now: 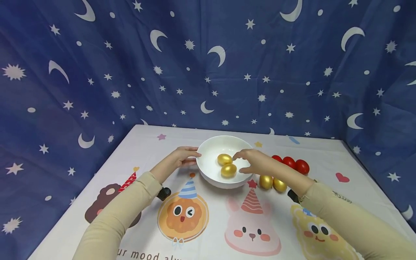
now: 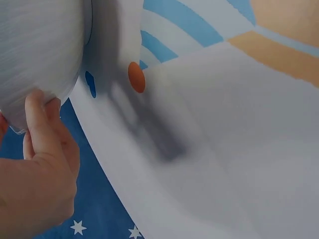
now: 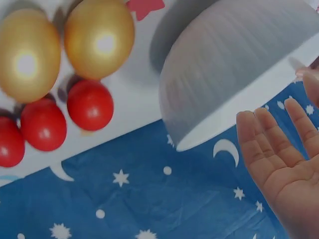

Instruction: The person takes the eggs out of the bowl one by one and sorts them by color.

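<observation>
A white bowl [image 1: 208, 176] stands on the table with two golden eggs, one egg [image 1: 224, 159] behind the other egg [image 1: 229, 170]. At its left side, my left hand [image 1: 183, 156] holds the bowl by the rim and outer wall; in the left wrist view the fingertips press against the bowl's side [image 2: 45, 50]. My right hand [image 1: 255, 161] hovers over the bowl's right part, close to the eggs, fingers parted and holding nothing. In the right wrist view that hand [image 3: 284, 159] shows relaxed, nearly straight fingers above the rim.
Right of the bowl, two more golden eggs lie on the table, a left egg [image 1: 265, 182] and a right egg [image 1: 280, 185]. Behind them sit three red egg-like balls, the rightmost ball [image 1: 302, 167] beyond my right forearm. A blue star-patterned curtain [image 1: 208, 72] hangs behind the white printed tablecloth [image 1: 201, 238].
</observation>
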Available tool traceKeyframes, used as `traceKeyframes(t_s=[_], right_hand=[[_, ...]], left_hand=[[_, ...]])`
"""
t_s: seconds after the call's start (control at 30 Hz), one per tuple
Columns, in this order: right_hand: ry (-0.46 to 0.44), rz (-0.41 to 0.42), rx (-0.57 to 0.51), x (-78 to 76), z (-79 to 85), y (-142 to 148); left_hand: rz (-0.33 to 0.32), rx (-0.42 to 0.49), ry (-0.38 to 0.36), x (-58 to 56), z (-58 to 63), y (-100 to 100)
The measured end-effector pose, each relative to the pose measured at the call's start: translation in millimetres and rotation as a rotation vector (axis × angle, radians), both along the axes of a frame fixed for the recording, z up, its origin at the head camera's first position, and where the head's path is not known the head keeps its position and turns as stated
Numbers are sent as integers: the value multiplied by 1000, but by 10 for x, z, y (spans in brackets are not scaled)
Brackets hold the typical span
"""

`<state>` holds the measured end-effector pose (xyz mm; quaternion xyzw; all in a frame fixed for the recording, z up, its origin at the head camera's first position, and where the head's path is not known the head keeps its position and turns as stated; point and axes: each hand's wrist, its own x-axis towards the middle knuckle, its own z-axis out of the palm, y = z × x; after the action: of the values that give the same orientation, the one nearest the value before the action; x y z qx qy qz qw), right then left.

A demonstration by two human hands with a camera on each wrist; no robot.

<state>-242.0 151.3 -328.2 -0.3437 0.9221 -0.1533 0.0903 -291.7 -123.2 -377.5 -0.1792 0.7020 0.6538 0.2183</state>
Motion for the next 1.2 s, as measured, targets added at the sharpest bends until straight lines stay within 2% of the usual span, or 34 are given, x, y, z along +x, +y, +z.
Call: traceKeyframes(t_s=[0.3, 0.57, 0.87, 1.2], right_hand=[[-27, 65, 52, -89, -46, -183], [-37, 180, 96, -188, -63, -263], [-65, 181, 161, -269, -150, -347], [-97, 163, 229, -254, -159, -458]], left_hand=[[-29, 16, -13, -57, 4, -17], [-29, 39, -9, -57, -1, -2], [-25, 53, -22, -64, -27, 8], [-22, 61, -26, -36, -65, -31]])
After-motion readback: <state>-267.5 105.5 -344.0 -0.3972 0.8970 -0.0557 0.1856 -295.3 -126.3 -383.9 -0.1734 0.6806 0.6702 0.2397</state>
